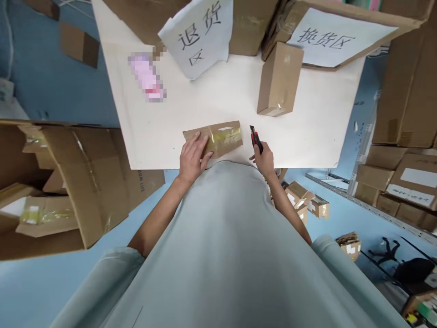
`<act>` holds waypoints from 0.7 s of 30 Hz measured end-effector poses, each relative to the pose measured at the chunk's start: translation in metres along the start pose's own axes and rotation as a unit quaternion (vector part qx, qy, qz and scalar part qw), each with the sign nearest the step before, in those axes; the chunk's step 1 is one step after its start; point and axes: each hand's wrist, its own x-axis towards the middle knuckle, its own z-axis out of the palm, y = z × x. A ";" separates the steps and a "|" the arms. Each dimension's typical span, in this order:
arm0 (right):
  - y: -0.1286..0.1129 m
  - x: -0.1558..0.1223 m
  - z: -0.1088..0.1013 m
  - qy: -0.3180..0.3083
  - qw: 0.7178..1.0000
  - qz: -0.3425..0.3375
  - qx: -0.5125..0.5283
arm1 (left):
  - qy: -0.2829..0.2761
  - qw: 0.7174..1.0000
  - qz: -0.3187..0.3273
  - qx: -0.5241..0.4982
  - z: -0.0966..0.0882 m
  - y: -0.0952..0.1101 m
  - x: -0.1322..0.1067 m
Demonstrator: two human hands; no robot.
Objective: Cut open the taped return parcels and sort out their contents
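My left hand (191,157) lies over the left end of a small cardboard box (225,140), its fingers on top and its thumb at the near edge. The box looks flattish and has shiny yellowish tape and a torn white patch on its upper face. To the right of it, my right hand (263,159) is closed around a black and red utility knife (256,138). The knife's dark tip points away from me and is apart from the box. Further back stands a closed tall brown carton (280,79).
Handwritten paper signs hang at the back of the white table (157,136), one on a large open carton (341,38). A blurred pink item (146,77) lies back left. On the left stands a big carton (78,182) holding boxes. Several small boxes (300,196) sit on the blue floor.
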 end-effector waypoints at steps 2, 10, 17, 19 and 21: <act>0.003 0.016 0.012 -0.025 0.999 0.017 0.043 | 0.039 0.998 -0.037 0.017 -0.008 0.000 -0.012; -0.015 0.025 0.043 -0.111 0.983 0.018 0.143 | 0.101 0.985 -0.139 -0.034 -0.024 0.024 -0.023; 0.000 0.001 0.010 -0.019 0.996 -0.008 0.084 | 0.050 0.968 -0.196 -0.150 0.016 0.011 -0.011; 0.008 -0.005 -0.004 -0.020 0.999 -0.016 0.033 | 0.039 0.961 -0.207 -0.179 0.035 0.007 -0.006; 0.012 -0.010 -0.017 -0.034 0.995 -0.058 -0.068 | 0.030 0.957 -0.206 -0.203 0.048 0.005 -0.002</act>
